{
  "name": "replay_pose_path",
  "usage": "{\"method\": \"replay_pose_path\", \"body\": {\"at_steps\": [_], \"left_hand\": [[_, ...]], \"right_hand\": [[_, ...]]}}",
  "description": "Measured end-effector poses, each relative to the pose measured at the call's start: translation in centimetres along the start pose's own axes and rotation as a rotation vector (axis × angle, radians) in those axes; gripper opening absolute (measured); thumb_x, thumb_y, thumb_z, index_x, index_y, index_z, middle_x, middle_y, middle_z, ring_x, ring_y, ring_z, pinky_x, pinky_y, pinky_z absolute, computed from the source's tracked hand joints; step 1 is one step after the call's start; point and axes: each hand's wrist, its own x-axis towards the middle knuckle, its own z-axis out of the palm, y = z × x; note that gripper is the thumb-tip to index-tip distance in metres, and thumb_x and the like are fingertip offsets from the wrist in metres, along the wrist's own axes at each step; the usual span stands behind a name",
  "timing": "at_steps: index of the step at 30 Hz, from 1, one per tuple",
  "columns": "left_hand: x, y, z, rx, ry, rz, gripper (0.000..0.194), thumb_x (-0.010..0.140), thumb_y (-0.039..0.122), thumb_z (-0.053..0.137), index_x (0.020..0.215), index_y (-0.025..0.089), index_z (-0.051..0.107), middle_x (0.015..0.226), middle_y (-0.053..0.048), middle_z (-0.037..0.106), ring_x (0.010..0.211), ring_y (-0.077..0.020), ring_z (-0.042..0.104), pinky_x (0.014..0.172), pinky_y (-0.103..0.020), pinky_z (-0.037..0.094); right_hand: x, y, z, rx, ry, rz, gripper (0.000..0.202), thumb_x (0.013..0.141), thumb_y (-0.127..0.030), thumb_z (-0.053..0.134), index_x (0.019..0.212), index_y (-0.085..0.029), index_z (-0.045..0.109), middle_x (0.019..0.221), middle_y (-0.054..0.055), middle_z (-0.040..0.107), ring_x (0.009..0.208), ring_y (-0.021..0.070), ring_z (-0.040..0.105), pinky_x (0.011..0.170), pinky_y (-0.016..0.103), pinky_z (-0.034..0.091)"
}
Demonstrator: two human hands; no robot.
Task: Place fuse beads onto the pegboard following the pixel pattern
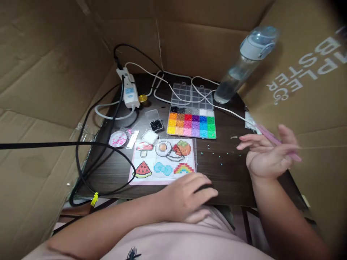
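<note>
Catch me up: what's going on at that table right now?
A person's right hand holds a slim pink tool, raised at the right side of the table. The left hand is near the table's front edge, by the bottom of the picture sheet, with nothing visible in its grasp. Beyond the sheet, the box of coloured beads is open. A few loose blue beads lie to the right of the sheet.

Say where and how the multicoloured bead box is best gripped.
Probably by the bead box's left and right edges, coming from both sides: it lies wide and flat, beads fill its compartments, and white cords cross the open lid behind.
</note>
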Motion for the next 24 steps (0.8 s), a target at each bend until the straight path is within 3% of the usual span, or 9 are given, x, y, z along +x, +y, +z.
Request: {"method": "replay_pose_path", "body": {"at_steps": [3, 5, 7, 8, 11, 15, 18, 21, 24], "left_hand": [[1.3, 0.2, 2.5, -0.017, -0.026, 0.128, 0.027, 0.094, 0.032, 0.054, 0.113, 0.014, 0.062, 0.106, -0.010, 0.066, 0.102, -0.0196, 0.061, 0.089, -0.029, 0.054], [2.2, 0.4, 3.8, -0.002, -0.013, 0.165, 0.020, 0.093, 0.027, 0.055, 0.106, 0.015, 0.065, 0.099, -0.008, 0.066, 0.090, -0.0175, 0.060, 0.075, -0.026, 0.053], [2.8, 0.6, 4.3, 0.026, 0.018, 0.180, 0.012, 0.092, 0.019, 0.055, 0.088, 0.018, 0.067, 0.077, -0.003, 0.061, 0.071, -0.0159, 0.054, 0.060, -0.027, 0.047], [3.0, 0.5, 4.2, 0.035, 0.040, 0.183, 0.018, 0.091, 0.018, 0.054, 0.076, 0.019, 0.064, 0.068, -0.001, 0.055, 0.063, -0.0154, 0.049, 0.056, -0.028, 0.043], [2.6, 0.1, 2.8, 0.046, 0.097, 0.163, 0.034, 0.087, 0.015, 0.052, 0.054, 0.021, 0.048, 0.056, 0.002, 0.041, 0.054, -0.0142, 0.036, 0.052, -0.031, 0.036], [0.2, -1.1, -0.7, 0.056, 0.096, 0.050, 0.037, 0.083, 0.009, 0.052, 0.050, 0.021, 0.041, 0.055, 0.001, 0.040, 0.054, -0.0142, 0.034, 0.052, -0.032, 0.034], [-1.6, -1.9, -2.9, 0.060, 0.056, -0.044, 0.026, 0.081, 0.006, 0.057, 0.059, 0.019, 0.052, 0.063, -0.003, 0.055, 0.060, -0.0155, 0.047, 0.056, -0.033, 0.043], [-2.6, -2.5, -3.8, 0.034, -0.006, -0.067, 0.003, 0.085, 0.014, 0.062, 0.083, 0.014, 0.065, 0.087, -0.010, 0.070, 0.083, -0.0199, 0.064, 0.073, -0.035, 0.057], [-2.7, -2.7, -3.3, 0.027, -0.040, -0.085, 0.013, 0.087, 0.018, 0.063, 0.097, 0.010, 0.066, 0.100, -0.014, 0.074, 0.099, -0.0222, 0.069, 0.089, -0.036, 0.060]], "right_hand": [[1.6, -0.9, 2.6, 0.072, 0.000, 0.081, 0.052, 0.098, -0.062, 0.038, 0.121, -0.020, 0.060, 0.062, 0.000, 0.070, 0.039, 0.0136, 0.059, 0.038, 0.024, 0.049], [2.6, -1.6, 4.3, 0.085, -0.037, 0.105, 0.050, 0.096, -0.063, 0.044, 0.110, -0.020, 0.066, 0.063, 0.001, 0.070, 0.039, 0.0128, 0.058, 0.038, 0.026, 0.049], [3.0, -2.0, 5.8, 0.090, -0.080, 0.141, 0.047, 0.095, -0.061, 0.049, 0.100, -0.019, 0.069, 0.065, 0.002, 0.070, 0.040, 0.0133, 0.059, 0.038, 0.027, 0.048], [3.0, -2.1, 6.4, 0.104, -0.088, 0.150, 0.046, 0.095, -0.060, 0.050, 0.096, -0.018, 0.070, 0.065, 0.002, 0.070, 0.040, 0.0137, 0.059, 0.038, 0.028, 0.048], [2.2, -1.8, 7.0, 0.160, -0.075, 0.193, 0.048, 0.097, -0.059, 0.047, 0.089, -0.018, 0.070, 0.062, 0.002, 0.069, 0.040, 0.0140, 0.059, 0.038, 0.029, 0.048], [1.0, -1.0, 6.2, 0.187, -0.059, 0.310, 0.047, 0.099, -0.052, 0.046, 0.086, -0.016, 0.072, 0.058, 0.003, 0.067, 0.038, 0.0146, 0.056, 0.038, 0.030, 0.046], [0.8, -0.7, 5.6, 0.175, -0.065, 0.377, 0.044, 0.101, -0.047, 0.046, 0.085, -0.017, 0.074, 0.058, 0.004, 0.066, 0.037, 0.0136, 0.055, 0.040, 0.030, 0.045], [0.8, -0.6, 5.5, 0.179, -0.096, 0.435, 0.044, 0.099, -0.050, 0.049, 0.087, -0.016, 0.074, 0.057, 0.004, 0.067, 0.037, 0.0137, 0.054, 0.040, 0.030, 0.046], [0.6, -0.4, 5.5, 0.181, -0.112, 0.436, 0.045, 0.096, -0.054, 0.053, 0.089, -0.015, 0.074, 0.058, 0.004, 0.069, 0.040, 0.0154, 0.057, 0.040, 0.031, 0.048]]}}
